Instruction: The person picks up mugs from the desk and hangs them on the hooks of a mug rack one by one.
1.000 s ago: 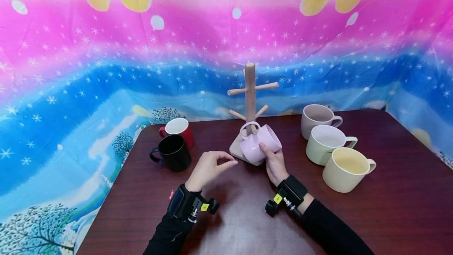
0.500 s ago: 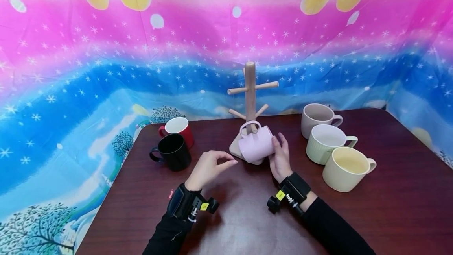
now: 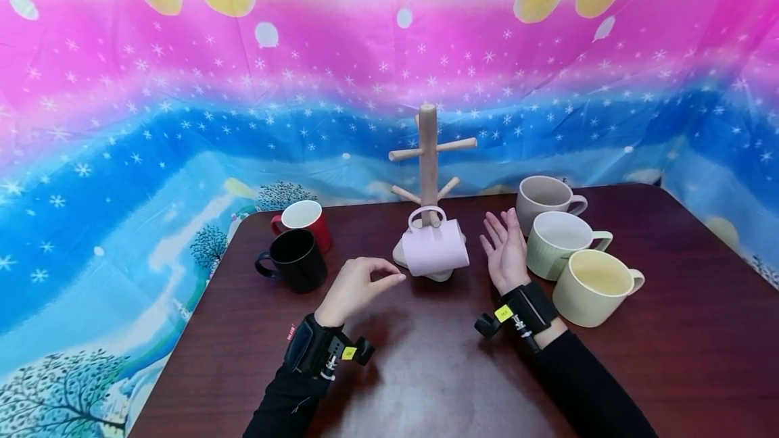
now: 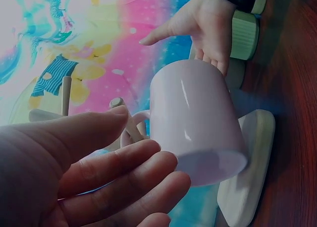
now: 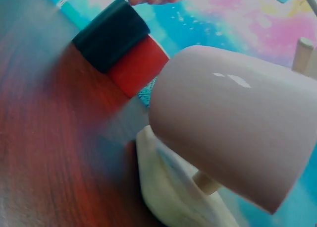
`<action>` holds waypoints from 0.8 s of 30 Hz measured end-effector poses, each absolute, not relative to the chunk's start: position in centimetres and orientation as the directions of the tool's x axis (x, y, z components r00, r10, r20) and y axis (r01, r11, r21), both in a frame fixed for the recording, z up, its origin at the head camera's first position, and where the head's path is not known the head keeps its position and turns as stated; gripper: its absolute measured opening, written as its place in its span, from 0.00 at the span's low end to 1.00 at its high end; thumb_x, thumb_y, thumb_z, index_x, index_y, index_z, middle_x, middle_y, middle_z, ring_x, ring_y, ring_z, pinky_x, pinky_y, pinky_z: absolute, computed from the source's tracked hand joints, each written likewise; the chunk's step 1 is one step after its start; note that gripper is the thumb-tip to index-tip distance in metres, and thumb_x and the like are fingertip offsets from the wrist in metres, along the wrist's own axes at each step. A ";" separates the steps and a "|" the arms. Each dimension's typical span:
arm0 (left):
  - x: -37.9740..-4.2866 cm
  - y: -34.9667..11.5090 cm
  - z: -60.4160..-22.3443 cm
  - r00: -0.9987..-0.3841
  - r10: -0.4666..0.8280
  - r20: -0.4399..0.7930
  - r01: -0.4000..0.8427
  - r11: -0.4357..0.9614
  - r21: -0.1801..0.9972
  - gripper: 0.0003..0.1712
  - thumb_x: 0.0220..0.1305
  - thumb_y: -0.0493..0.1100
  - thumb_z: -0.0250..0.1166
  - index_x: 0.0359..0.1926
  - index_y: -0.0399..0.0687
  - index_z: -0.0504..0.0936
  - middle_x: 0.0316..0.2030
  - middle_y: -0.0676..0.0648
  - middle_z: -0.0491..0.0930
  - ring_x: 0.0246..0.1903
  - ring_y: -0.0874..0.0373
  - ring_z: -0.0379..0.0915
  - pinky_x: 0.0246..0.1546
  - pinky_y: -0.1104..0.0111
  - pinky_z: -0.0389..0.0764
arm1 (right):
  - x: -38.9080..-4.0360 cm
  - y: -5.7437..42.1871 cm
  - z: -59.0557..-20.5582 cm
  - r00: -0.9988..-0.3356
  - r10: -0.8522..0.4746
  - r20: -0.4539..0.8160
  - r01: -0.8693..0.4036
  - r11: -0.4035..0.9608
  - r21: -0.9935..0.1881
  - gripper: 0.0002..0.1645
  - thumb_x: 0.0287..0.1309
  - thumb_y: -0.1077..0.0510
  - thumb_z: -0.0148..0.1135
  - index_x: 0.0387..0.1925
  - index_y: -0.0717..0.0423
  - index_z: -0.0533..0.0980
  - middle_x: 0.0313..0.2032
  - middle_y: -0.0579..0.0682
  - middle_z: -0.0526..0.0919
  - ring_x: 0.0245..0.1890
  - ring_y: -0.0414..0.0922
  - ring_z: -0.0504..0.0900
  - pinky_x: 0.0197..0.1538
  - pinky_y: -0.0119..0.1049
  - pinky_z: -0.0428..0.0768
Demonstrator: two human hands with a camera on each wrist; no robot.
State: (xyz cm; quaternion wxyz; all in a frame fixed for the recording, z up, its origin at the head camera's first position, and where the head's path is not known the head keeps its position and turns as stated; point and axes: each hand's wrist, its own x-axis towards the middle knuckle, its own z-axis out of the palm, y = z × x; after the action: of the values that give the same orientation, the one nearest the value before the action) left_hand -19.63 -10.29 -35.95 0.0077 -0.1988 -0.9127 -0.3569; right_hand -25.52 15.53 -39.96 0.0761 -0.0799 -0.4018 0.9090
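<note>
A pale pink mug (image 3: pixel 433 249) hangs by its handle from a low front peg of the wooden mug tree (image 3: pixel 429 154), lying sideways over the base (image 4: pixel 247 172). To the right of the mug, apart from it, my right hand (image 3: pixel 506 252) has its palm up and fingers extended, holding nothing. It is close to the grey mug (image 3: pixel 541 200) and the green mug (image 3: pixel 558 245). My left hand (image 3: pixel 359 289) hovers left of the pink mug, fingers loosely bent. In the left wrist view, thumb and fingers (image 4: pixel 133 182) have nothing between them, close to the mug's handle.
On the left of the dark wooden table (image 3: pixel 420 384) stand a black mug (image 3: pixel 301 262) and, behind it, a red mug (image 3: pixel 319 225). A cream mug (image 3: pixel 590 293) stands in front of the green one at right. A colourful patterned cloth (image 3: pixel 341 86) hangs behind the table.
My right hand has let go of the pink mug and moved away to the right, its fingers straightening. The mug has swung level on its peg. My left hand has stayed in place.
</note>
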 end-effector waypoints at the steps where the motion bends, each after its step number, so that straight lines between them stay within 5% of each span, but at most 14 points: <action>1: -19.6 -10.3 -35.9 -0.921 0.357 0.158 0.370 0.668 0.646 0.10 0.58 0.51 0.64 0.36 0.53 0.85 0.32 0.55 0.83 0.31 0.65 0.72 0.33 0.71 0.73 | -25.5 15.6 -39.8 -0.975 0.206 -0.088 -0.073 -0.663 -0.745 0.37 0.59 0.37 0.51 0.63 0.47 0.53 0.54 0.45 0.70 0.66 0.41 0.60 0.70 0.38 0.53; 6: -19.6 -10.5 -35.8 -0.922 0.351 0.163 0.370 0.673 0.641 0.10 0.57 0.51 0.64 0.35 0.53 0.85 0.32 0.55 0.83 0.30 0.65 0.72 0.33 0.71 0.72 | -25.2 15.5 -38.9 -0.970 0.227 -0.088 -0.084 -0.651 -0.754 0.19 0.60 0.43 0.54 0.47 0.48 0.67 0.39 0.40 0.75 0.47 0.36 0.74 0.53 0.28 0.69; 11: -19.5 -10.9 -35.4 -0.926 0.337 0.170 0.365 0.684 0.632 0.09 0.57 0.51 0.64 0.35 0.55 0.85 0.32 0.57 0.83 0.29 0.66 0.72 0.32 0.71 0.72 | -24.3 15.7 -37.2 -0.971 0.234 -0.050 -0.109 -0.621 -0.776 0.07 0.63 0.54 0.53 0.30 0.47 0.76 0.25 0.40 0.76 0.29 0.35 0.75 0.37 0.24 0.71; 24: -18.6 -11.5 -34.0 -0.909 0.352 0.223 0.416 0.725 0.549 0.09 0.56 0.52 0.65 0.35 0.56 0.85 0.29 0.57 0.83 0.23 0.67 0.68 0.26 0.74 0.69 | -21.1 19.4 -32.6 -0.974 0.033 0.222 -0.214 -0.434 -0.875 0.05 0.62 0.58 0.55 0.32 0.52 0.77 0.25 0.42 0.78 0.27 0.34 0.76 0.34 0.23 0.76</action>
State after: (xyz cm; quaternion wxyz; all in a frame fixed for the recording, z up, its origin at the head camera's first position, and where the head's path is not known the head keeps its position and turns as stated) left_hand -18.58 -11.46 -34.05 0.0518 -0.2070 -0.9273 -0.3075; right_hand -21.12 19.37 -32.56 0.0733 0.0861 -0.5268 0.8424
